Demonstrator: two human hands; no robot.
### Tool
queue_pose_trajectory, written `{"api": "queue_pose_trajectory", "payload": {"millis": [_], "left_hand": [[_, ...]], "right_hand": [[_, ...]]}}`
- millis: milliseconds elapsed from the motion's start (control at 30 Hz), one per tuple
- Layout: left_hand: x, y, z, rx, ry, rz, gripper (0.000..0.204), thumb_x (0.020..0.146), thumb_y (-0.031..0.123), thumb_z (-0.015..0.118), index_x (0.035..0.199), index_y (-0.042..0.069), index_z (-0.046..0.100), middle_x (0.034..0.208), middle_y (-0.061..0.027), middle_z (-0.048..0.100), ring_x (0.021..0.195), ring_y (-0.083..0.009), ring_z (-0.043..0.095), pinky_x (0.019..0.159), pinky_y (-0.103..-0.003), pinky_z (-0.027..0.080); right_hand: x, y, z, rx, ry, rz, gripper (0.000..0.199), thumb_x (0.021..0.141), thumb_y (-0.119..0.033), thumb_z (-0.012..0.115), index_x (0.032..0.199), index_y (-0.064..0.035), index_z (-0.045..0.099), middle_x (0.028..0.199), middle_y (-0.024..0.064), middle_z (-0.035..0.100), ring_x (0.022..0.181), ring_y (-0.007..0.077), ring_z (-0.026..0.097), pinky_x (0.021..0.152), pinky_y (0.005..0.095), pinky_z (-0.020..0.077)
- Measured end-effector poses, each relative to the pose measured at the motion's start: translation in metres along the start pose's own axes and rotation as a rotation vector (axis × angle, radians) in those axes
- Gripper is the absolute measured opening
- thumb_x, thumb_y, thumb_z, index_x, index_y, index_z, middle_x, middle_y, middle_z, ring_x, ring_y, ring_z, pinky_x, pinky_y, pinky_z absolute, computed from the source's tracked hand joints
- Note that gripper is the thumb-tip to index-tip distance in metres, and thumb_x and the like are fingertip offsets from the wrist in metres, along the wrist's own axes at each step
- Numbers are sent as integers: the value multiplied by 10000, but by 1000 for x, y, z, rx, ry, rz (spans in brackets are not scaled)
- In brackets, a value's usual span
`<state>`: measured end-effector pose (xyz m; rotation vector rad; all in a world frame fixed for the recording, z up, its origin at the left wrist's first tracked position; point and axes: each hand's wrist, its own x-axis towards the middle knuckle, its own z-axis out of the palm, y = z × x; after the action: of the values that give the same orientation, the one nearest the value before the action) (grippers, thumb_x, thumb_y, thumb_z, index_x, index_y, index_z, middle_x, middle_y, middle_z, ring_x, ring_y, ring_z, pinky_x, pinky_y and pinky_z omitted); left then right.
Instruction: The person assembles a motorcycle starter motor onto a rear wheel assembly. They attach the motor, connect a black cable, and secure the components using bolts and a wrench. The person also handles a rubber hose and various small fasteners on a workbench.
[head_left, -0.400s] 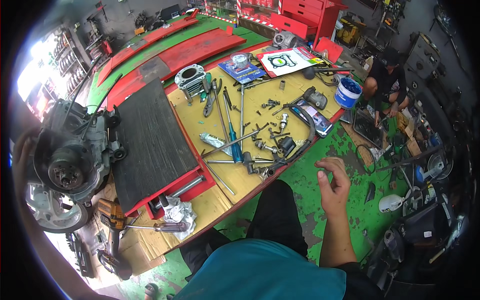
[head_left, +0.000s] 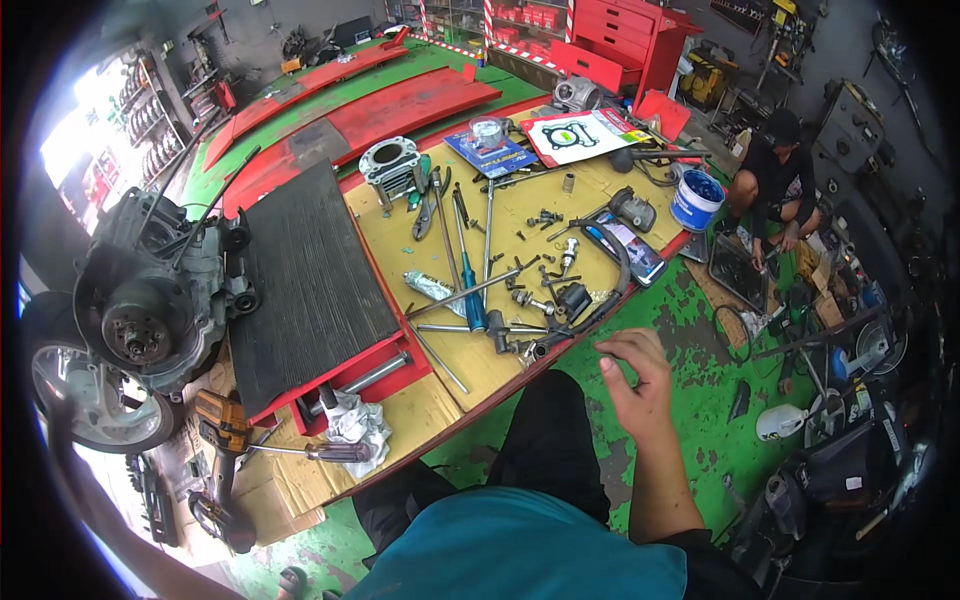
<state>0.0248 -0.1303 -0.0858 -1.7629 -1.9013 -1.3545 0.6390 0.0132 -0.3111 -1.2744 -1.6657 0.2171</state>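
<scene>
My right hand (head_left: pixel 636 378) hovers above the green floor, just off the near edge of the workbench. Its fingers are loosely bent with the thumb apart, and nothing is in them. At the far left rim my left forearm (head_left: pixel 135 545) shows; the hand at its end is dark and blurred, so its fingers cannot be read. Nearest my right hand on the bench lie a black curved hose (head_left: pixel 618 250), a dark cylindrical part (head_left: pixel 573 298) and a blue-handled screwdriver (head_left: pixel 472 300). Farther back stand an engine cylinder (head_left: pixel 390 165) and a flat gasket in its packaging (head_left: pixel 578 138).
A black ribbed ramp (head_left: pixel 310 290) with red sides borders the bench. Left of it sit an engine (head_left: pixel 150 300) and a cordless drill (head_left: pixel 222 430). A blue-and-white tub (head_left: pixel 697 200) stands at the bench's right corner. Another person (head_left: pixel 780 180) crouches beyond, among parts.
My right hand has moved a little left and lower, toward the bench edge, its fingers still bent. My left hand has dropped lower along the left rim. The view has shifted slightly.
</scene>
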Motion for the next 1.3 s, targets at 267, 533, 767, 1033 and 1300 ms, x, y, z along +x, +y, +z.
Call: {"api": "queue_pose_trajectory", "payload": {"millis": [267, 533, 767, 1033, 1300], "left_hand": [[-137, 17, 102, 10, -421, -243, 445, 714, 19, 737, 1154, -26, 688, 1218, -179, 678, 1213, -333, 610, 1066, -445, 447], [-195, 41, 170, -13, -551, -154, 455, 692, 15, 814, 1137, -13, 722, 1333, -188, 661, 1323, -403, 566, 1115, -485, 441], [-189, 21, 175, -86, -597, 0, 410, 873, 58, 775, 1278, 50, 706, 1400, -160, 653, 1343, -351, 573, 1140, -472, 438], [-167, 24, 208, -167, -614, 22, 404, 811, 18, 793, 1210, 38, 736, 1299, -161, 698, 1269, -369, 609, 1094, -474, 465], [-155, 16, 215, -12, -775, -86, 396, 778, 81, 819, 1163, 34, 745, 1231, -163, 713, 1211, -361, 613, 1062, -489, 456]], "right_hand": [[3, -1, 7, -34, -23, -8, 257, 886, -142, 773, 1117, -30, 771, 1074, 114, 721, 1096, 306, 612, 997, 414, 441], [7, -3, 19, -57, -60, -39, 382, 891, -171, 782, 1243, -36, 720, 1179, 142, 693, 1125, 336, 599, 1049, 443, 427], [69, 58, 6, -263, 161, 15, 449, 869, -220, 798, 1266, -39, 693, 1238, 198, 683, 1180, 389, 599, 1048, 482, 460], [148, 99, 10, -338, 19, -17, 348, 869, -209, 791, 1171, -46, 734, 1187, 159, 709, 1167, 378, 599, 1031, 461, 469], [169, 103, 65, -460, -123, 3, 338, 865, -270, 798, 1120, -55, 741, 1206, 117, 667, 1225, 349, 543, 1077, 508, 368]]}}
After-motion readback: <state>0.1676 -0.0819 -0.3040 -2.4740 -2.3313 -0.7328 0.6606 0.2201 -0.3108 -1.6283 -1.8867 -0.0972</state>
